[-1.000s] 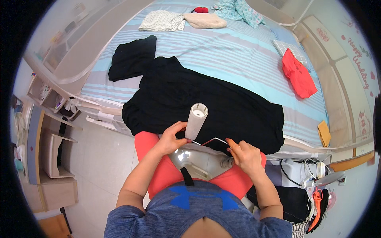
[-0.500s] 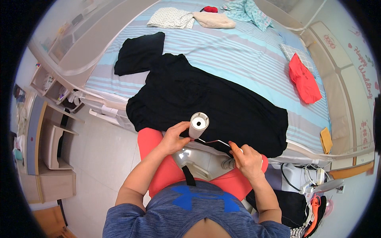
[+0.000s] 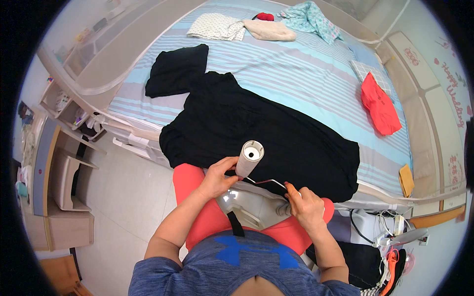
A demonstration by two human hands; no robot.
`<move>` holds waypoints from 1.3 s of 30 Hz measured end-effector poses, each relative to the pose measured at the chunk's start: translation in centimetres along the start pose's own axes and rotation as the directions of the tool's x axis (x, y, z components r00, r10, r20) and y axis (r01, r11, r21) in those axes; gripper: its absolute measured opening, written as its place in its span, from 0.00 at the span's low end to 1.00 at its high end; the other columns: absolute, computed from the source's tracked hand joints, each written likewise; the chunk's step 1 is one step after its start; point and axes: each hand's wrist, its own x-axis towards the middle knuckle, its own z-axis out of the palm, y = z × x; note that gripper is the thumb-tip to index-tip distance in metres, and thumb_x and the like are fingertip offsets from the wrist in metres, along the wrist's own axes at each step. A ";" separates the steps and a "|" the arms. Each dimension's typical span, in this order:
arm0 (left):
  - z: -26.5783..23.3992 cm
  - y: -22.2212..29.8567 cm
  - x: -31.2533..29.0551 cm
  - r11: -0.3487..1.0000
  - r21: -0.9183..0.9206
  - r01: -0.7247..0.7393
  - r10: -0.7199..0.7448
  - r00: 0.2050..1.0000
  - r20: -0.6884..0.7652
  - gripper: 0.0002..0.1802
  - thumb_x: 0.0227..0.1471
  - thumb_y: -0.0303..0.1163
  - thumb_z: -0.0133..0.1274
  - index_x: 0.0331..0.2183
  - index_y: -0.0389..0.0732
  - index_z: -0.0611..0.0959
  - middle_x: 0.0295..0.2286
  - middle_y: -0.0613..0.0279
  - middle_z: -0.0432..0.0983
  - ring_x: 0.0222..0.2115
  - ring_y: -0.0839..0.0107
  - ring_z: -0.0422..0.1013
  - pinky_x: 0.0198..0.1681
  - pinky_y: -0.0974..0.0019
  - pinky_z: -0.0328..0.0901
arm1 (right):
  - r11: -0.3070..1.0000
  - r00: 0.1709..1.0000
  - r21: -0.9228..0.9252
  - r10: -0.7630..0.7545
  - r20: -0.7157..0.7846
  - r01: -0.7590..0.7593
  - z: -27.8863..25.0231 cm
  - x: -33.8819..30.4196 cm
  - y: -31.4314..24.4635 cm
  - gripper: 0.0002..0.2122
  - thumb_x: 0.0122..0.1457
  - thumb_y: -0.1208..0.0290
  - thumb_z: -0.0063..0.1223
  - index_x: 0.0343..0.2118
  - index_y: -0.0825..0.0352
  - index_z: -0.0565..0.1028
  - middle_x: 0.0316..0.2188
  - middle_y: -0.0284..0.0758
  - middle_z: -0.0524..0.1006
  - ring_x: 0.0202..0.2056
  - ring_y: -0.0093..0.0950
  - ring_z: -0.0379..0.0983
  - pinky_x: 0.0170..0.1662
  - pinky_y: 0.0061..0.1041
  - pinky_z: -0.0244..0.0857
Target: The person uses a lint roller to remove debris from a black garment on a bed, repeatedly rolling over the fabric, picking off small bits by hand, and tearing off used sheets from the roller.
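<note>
Between my hands is a lint roller [image 3: 249, 164], its white roll tilted so that the hollow end with a dark centre faces up. My left hand [image 3: 219, 178] closes its fingers around the lower part of the roll. A bent wire runs from there to the handle, which my right hand [image 3: 307, 208] grips; the fingers hide most of the handle. Just beyond the roller a long black garment [image 3: 266, 123] lies spread over the near edge of the bed. A smaller black cloth [image 3: 178, 70] lies flat against its far left end.
A striped blue bed [image 3: 276, 64] holds a white patterned cloth [image 3: 217, 26], a beige cloth [image 3: 269, 30], a turquoise cloth [image 3: 311, 20] and a red bag [image 3: 379, 106]. Netting surrounds the bed. A fan [image 3: 407, 237], cables and clothes are at the lower right; a desk [image 3: 47, 167] stands left.
The whole view has shifted slightly, with the bed sitting a little lower in it. Both hands keep their hold, and the roll has moved slightly right.
</note>
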 end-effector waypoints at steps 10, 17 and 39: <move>0.6 -0.5 -0.4 0.999 0.041 -0.006 0.010 0.996 -0.089 0.27 0.39 0.18 0.61 0.46 0.36 0.77 0.43 0.53 0.74 0.45 0.60 0.73 0.49 0.62 0.67 | 0.999 0.999 0.019 0.034 -0.004 -0.034 0.2 0.1 -0.7 0.17 0.48 0.69 0.62 0.43 0.55 0.78 0.18 0.31 0.63 0.17 0.26 0.66 0.18 0.26 0.61; 0.4 -0.4 -0.4 0.980 0.143 -0.140 0.160 0.977 -0.139 0.29 0.37 0.15 0.57 0.47 0.36 0.76 0.44 0.50 0.74 0.45 0.58 0.73 0.49 0.63 0.68 | 0.999 0.999 -0.033 -0.019 -0.047 0.017 0.0 0.0 -0.6 0.16 0.48 0.70 0.59 0.43 0.54 0.79 0.18 0.31 0.62 0.17 0.26 0.64 0.18 0.26 0.61; 0.7 -2.3 -1.2 0.926 0.375 -0.037 -0.034 0.983 0.182 0.46 0.43 0.24 0.59 0.61 0.35 0.56 0.57 0.42 0.57 0.55 0.51 0.62 0.58 0.60 0.60 | 0.990 0.984 0.117 0.056 0.167 -0.076 0.2 -0.5 0.8 0.20 0.52 0.73 0.58 0.50 0.55 0.76 0.20 0.32 0.66 0.18 0.29 0.68 0.20 0.29 0.64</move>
